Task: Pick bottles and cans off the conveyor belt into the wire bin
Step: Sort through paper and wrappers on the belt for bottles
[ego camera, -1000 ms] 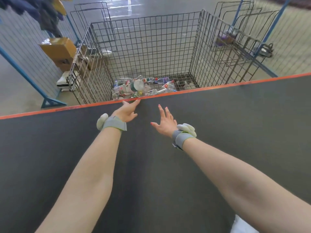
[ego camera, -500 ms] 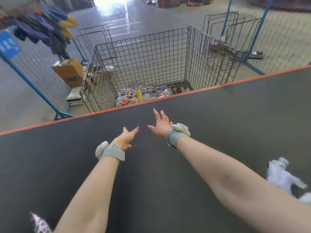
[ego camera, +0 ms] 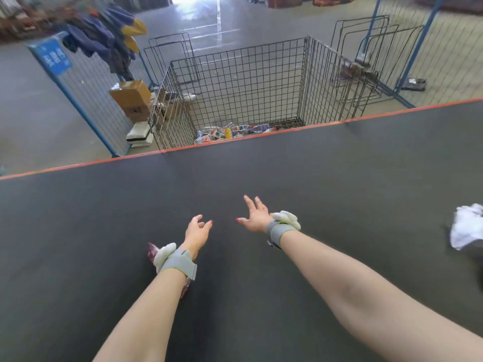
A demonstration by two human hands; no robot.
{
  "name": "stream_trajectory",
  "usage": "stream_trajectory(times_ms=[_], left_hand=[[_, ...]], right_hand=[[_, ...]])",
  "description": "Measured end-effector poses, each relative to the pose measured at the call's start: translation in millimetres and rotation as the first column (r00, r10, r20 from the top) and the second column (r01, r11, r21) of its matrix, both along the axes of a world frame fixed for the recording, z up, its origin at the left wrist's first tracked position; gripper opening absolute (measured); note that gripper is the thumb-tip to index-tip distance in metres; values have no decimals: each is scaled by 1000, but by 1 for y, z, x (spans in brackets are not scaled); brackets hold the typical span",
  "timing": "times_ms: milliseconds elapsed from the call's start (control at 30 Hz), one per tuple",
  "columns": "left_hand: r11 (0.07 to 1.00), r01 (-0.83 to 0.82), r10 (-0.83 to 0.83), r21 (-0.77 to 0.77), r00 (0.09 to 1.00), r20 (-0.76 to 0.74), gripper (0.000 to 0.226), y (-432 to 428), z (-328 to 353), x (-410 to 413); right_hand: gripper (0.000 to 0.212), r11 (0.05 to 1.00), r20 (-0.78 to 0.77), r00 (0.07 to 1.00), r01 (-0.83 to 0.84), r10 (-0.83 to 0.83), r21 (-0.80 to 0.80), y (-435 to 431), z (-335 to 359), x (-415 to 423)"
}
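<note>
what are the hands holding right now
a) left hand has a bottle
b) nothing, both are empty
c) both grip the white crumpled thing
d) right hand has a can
B: the left hand and the right hand are both open over the conveyor belt with nothing in their fingers, and the only bottles in view lie in the bottom of the wire bin.

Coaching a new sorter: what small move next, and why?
Probably hover and wait: the left hand and right hand are empty, and the belt shows only a reddish wrapper and a white crumpled scrap, no plain bottle or can.
</note>
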State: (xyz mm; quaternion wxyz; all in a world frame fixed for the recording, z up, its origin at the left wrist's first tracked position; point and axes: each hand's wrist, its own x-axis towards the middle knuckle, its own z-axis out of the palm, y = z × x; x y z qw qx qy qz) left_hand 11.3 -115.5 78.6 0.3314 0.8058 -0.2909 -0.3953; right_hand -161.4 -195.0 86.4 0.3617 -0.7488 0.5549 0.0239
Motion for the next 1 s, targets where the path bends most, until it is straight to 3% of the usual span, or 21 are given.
stream_trajectory(times_ms=[367,500,567,667,767,900,1000], left_hand=[[996,-86,87,-25,996,33,45,40,-25,6],[997,-69,69,33,998,13,46,46,-35,3],[997,-50,50,65,999,-2,47,46,-39,-1],[995,-18,21,97,999,-24,47,42,-45,-8],[995,4,0,101,999,-39,48,38,-49,-14],[995,28,-23,100,998,-54,48,33,-50,-19],[995,42,-38,95,998,-40,49,30,-46,-19]], right_hand=[[83,985,-50,993,-101,109,140,57,-40,2],[83,927,-179,916,-329,359,178,74,-63,-7],[85,904,-289,863,-355,414,236,82,-85,-14],[98,944,-381,876,-206,295,258,87,-107,-33],[108,978,-309,946,-40,103,203,82,-105,-49],[105,995,-211,977,8,13,98,69,-93,-50],[103,996,-181,982,-43,56,73,61,-83,-40]])
